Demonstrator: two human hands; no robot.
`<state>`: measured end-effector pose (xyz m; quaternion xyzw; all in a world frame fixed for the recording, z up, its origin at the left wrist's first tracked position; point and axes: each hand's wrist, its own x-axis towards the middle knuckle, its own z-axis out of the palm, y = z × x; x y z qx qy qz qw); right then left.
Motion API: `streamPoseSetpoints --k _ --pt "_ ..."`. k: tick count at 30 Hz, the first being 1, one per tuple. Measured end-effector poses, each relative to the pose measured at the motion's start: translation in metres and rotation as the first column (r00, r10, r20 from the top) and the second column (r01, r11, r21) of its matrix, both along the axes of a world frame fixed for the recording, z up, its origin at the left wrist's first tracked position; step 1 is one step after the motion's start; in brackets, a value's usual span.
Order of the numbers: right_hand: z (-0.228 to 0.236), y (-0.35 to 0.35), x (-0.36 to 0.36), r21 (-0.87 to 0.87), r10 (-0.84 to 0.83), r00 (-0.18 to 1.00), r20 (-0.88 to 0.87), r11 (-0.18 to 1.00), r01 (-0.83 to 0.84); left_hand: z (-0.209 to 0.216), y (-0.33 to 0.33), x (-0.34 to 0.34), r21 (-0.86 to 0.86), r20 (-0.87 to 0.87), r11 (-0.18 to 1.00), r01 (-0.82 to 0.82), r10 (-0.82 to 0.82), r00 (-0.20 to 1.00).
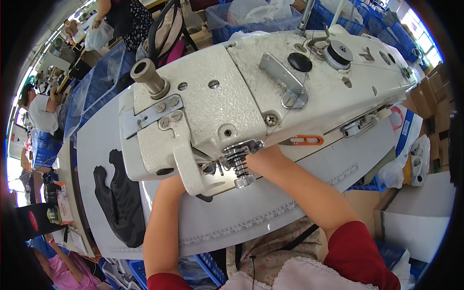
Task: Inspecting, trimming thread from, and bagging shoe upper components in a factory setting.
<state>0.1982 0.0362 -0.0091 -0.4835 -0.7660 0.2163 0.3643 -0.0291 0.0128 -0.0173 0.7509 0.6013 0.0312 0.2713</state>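
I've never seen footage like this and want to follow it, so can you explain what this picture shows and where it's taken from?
This single picture comes from a wide fisheye camera on the person's head, looking down, so straight edges look bent. There is no robot: two bare arms reach under a white industrial sewing machine. The left hand is hidden behind it, with the left forearm in view; only part of the right hand shows, so I can't tell what either holds. On the pale tabletop, to the left, lie what look like black shoe uppers. Orange-handled thread snips lie beyond the right forearm, and a ruler scale runs along the near edge.
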Motion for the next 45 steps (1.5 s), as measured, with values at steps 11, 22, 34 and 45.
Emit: streamPoseSetpoints --k 11,22,34,45 --pt "-0.022 0.004 -0.009 0.219 -0.111 0.981 0.159 0.973 0.075 -0.029 -0.002 -0.015 0.178 0.072 0.978 -0.109 0.098 0.993" --pt "-0.022 -0.003 -0.013 0.136 -0.09 0.985 0.149 0.988 0.07 -0.03 -0.01 -0.006 0.162 -0.004 0.979 -0.124 0.126 0.992" --pt "-0.008 -0.006 -0.014 0.248 -0.084 0.996 0.009 0.965 0.079 -0.026 0.011 0.021 0.162 -0.079 0.981 -0.108 0.122 0.989" --pt "-0.014 -0.006 -0.015 0.262 -0.077 0.996 0.052 0.963 0.061 -0.025 0.015 0.018 0.162 -0.142 0.983 -0.091 0.115 0.983"
